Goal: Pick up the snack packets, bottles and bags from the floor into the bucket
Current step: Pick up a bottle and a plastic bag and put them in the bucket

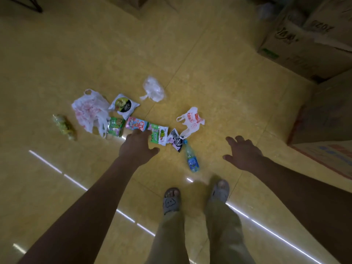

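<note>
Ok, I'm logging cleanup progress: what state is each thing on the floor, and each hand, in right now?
Water bottle, lying on its side on the floor, capped.
Large printed bag, crumpled, on the floor.
Small printed bag, crumpled, on the floor.
Clear bag, bunched up, on the floor.
Pink packet, flat on the floor.
Left hand, open, holding nothing.
Right hand, open, holding nothing.

A water bottle with a blue label lies on the yellow tiled floor. Left of the bottle, the left grip reaches down, thumb out, over a pink snack packet; contact cannot be told. Right of the bottle, the right grip hangs with fingers spread, holding nothing. Beyond the bottle lie a red-printed white bag and a crumpled clear bag.
</note>
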The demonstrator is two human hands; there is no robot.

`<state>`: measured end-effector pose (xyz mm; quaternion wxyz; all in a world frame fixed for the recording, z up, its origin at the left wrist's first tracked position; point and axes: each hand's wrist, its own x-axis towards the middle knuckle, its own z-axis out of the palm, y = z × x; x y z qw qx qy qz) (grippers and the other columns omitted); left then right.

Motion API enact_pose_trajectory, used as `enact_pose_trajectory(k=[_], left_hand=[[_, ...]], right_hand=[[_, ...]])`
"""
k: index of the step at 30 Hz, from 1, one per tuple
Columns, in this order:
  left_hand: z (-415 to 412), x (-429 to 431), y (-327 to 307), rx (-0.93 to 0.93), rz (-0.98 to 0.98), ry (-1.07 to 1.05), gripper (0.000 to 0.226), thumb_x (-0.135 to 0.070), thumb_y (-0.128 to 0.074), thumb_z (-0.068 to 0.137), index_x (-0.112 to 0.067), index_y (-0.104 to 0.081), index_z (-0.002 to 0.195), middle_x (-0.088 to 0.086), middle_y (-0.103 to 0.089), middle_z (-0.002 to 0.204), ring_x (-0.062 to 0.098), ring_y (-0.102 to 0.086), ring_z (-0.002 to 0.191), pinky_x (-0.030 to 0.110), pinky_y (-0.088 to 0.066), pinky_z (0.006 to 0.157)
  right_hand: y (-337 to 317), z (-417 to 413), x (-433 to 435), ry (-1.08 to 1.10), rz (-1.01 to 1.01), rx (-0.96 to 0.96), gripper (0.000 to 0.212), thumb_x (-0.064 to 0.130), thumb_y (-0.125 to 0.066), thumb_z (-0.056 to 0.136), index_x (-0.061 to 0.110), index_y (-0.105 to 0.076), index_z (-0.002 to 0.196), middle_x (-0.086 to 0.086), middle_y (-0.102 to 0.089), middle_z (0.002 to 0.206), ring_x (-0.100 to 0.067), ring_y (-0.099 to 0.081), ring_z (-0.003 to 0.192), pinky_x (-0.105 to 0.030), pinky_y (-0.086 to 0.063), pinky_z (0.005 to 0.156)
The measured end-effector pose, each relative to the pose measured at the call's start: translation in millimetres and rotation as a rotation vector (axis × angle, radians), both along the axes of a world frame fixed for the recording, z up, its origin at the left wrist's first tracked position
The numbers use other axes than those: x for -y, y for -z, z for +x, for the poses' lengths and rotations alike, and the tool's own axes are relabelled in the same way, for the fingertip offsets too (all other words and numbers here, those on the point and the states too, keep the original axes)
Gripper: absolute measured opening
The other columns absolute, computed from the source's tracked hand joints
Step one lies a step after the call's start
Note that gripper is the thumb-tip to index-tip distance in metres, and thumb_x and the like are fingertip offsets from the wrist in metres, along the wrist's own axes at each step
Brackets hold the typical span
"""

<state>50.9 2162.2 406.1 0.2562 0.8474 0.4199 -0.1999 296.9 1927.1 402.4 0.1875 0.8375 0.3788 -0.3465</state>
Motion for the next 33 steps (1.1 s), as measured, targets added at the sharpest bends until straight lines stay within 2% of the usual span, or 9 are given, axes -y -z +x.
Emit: enact_pose_trajectory(k=[7,14,19,25,30,33], left_hand=[[29,17,55,-0.057,-0.053,-0.068,0.071,-0.053,-0.071,0.078,-0.026,-0.046,0.138,0.009,-0.045,0.135,0.032,-0.047,0.122,0.049,-0.049,0.091],[65,53,155,-0.099,-0.128,-0.166,0.063,-0.051,-0.069,0.08,-0.035,-0.046,0.136,0.009,-0.045,0.132,0.032,-0.047,0.12,0.048,-0.05,0.092],[89,85,236,-0.127,-0.207,-0.206,0.06,-0.051,-0.068,0.081,-0.038,-0.048,0.136,0.01,-0.044,0.13,0.033,-0.046,0.121,0.047,-0.048,0.095],[111,120,325,-0.124,-0.316,-0.253,0.061,-0.05,-0.067,0.083,-0.04,-0.045,0.139,0.011,-0.044,0.13,0.035,-0.045,0.122,0.045,-0.046,0.097],[129,140,384,-0.15,-0.411,-0.256,0.063,-0.046,-0.064,0.087,-0.042,-0.038,0.144,0.018,-0.026,0.149,0.042,-0.033,0.133,0.047,-0.04,0.103],[133,146,416,-0.176,-0.471,-0.27,0.067,-0.047,-0.065,0.086,-0.045,-0.033,0.145,0.02,-0.011,0.156,0.046,-0.026,0.137,0.047,-0.036,0.108]], right_hand=[[78,37,-38,-0.153,0.029,-0.063,0.076,0.055,-0.055,0.09,0.022,-0.022,0.15,-0.015,-0.031,0.146,-0.041,-0.042,0.123,-0.048,-0.046,0.095],[189,78,-69,-0.343,0.048,-0.115,0.074,0.053,-0.053,0.092,0.026,-0.018,0.151,-0.016,-0.017,0.153,-0.044,-0.038,0.126,-0.048,-0.046,0.097],[268,102,-76,-0.386,0.016,-0.157,0.073,0.051,-0.054,0.093,0.034,-0.015,0.153,-0.015,0.003,0.161,-0.047,-0.025,0.137,-0.051,-0.039,0.106],[362,127,-87,-0.496,0.073,-0.16,0.07,0.056,-0.057,0.088,0.045,-0.023,0.149,-0.014,0.015,0.161,-0.049,-0.009,0.143,-0.054,-0.029,0.113],[431,138,-109,-0.634,0.105,-0.164,0.075,0.064,-0.055,0.082,0.047,-0.024,0.148,-0.022,0.024,0.157,-0.051,0.009,0.144,-0.064,-0.026,0.11],[449,133,-121,-0.668,0.114,-0.16,0.069,0.058,-0.061,0.085,0.046,-0.031,0.146,-0.017,0.031,0.155,-0.053,0.015,0.142,-0.064,-0.025,0.111]])
